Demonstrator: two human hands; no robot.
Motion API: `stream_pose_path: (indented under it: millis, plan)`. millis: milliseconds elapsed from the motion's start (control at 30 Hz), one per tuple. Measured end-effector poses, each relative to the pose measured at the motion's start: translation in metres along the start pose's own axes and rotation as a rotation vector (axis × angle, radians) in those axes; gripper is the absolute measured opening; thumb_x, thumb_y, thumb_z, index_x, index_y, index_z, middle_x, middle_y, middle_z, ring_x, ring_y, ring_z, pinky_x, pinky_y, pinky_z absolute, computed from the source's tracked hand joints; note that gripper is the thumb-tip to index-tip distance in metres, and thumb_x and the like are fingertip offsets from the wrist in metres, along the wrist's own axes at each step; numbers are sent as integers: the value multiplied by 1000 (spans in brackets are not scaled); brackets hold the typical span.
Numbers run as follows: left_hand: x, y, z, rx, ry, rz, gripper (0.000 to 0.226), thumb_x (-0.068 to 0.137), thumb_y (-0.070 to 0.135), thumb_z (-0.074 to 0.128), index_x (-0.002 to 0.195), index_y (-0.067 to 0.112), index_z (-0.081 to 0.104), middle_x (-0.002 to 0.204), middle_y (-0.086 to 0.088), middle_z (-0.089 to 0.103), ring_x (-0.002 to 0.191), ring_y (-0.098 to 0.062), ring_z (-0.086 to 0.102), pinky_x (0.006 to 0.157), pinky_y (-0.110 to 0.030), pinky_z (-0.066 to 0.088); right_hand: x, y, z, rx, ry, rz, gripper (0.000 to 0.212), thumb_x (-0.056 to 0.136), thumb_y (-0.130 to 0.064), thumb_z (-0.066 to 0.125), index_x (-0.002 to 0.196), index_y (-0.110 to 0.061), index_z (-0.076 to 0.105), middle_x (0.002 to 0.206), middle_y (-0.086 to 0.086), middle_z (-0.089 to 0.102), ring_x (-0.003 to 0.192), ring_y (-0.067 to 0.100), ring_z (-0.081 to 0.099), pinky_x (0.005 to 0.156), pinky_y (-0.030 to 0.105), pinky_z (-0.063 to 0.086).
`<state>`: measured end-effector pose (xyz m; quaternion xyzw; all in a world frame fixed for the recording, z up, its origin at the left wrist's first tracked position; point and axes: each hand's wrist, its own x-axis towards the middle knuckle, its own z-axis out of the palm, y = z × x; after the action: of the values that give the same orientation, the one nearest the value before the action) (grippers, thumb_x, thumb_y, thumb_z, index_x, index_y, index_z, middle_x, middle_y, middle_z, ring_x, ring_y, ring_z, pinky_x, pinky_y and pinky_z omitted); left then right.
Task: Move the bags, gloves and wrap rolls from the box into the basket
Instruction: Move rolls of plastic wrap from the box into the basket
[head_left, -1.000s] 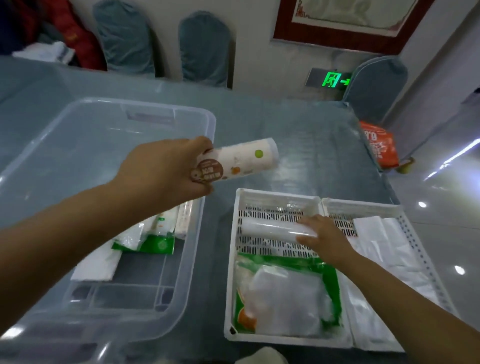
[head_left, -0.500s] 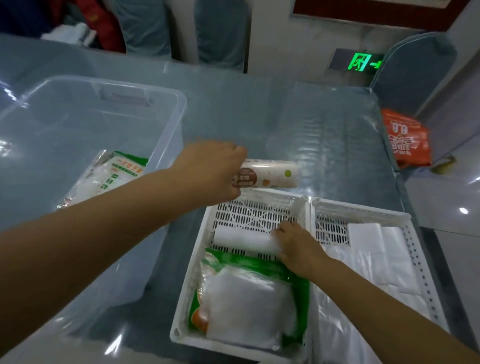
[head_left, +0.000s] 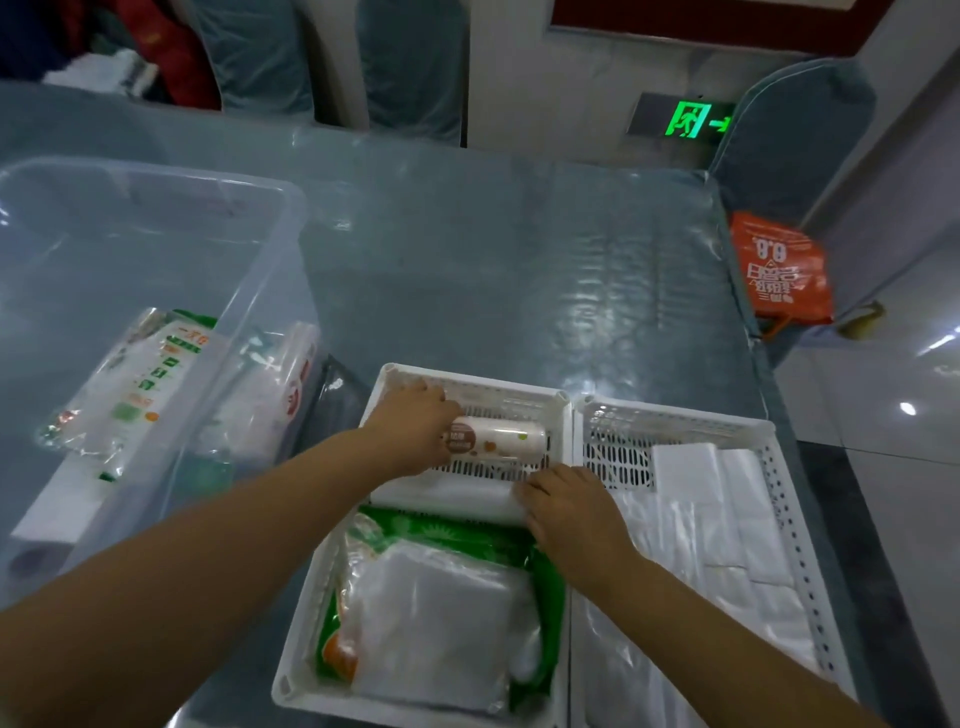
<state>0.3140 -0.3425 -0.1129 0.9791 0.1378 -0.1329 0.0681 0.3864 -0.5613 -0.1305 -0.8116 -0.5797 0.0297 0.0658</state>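
My left hand (head_left: 410, 428) grips the left end of a white printed wrap roll (head_left: 501, 435) lying at the far end of the left white basket (head_left: 332, 618). Just nearer in that basket lies a plain white roll (head_left: 447, 501); my right hand (head_left: 569, 512) rests on its right end. A green-edged pack of clear bags (head_left: 431, 608) fills the basket's near part. Folded white bags (head_left: 727, 525) lie in the right basket (head_left: 675, 418). The clear plastic box (head_left: 156, 187) on the left holds a green-printed pack (head_left: 135, 379) and other packs (head_left: 270, 384).
The baskets and box stand on a table with a glossy blue-grey cover (head_left: 493, 260). An orange bag (head_left: 776, 270) hangs past the table's right edge. Covered chairs (head_left: 410, 62) stand behind the table. The table's right edge runs close to the right basket.
My left hand has carried the printed roll down from above the basket's far rim into the left basket. My right hand stays on the plain roll. The view has tilted.
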Motion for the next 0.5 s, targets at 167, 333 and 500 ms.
stream_pose_path:
  millis: [167, 333, 500]
  plan:
    - [8, 7, 19, -212, -4, 8, 36, 79, 31, 63, 115, 31, 57, 119, 2, 62, 110, -22, 46, 96, -39, 34, -1, 9, -1, 92, 160, -9, 27, 61, -16, 83, 85, -16, 71, 81, 2, 72, 73, 18, 64, 70, 30, 51]
    - [11, 8, 28, -262, -111, 0, 43, 89, 33, 50, 132, 27, 45, 130, -1, 53, 118, -25, 39, 102, -42, 27, 9, 13, 0, 108, 252, 47, 22, 70, -8, 75, 91, -10, 70, 87, 7, 70, 78, 23, 63, 71, 33, 50]
    - [10, 8, 28, -296, -151, 9, 38, 93, 28, 45, 131, 24, 48, 132, -4, 53, 118, -27, 41, 101, -40, 31, 22, 8, 6, 67, 127, 69, 33, 73, -8, 71, 105, -9, 66, 100, 9, 68, 90, 25, 61, 79, 38, 50]
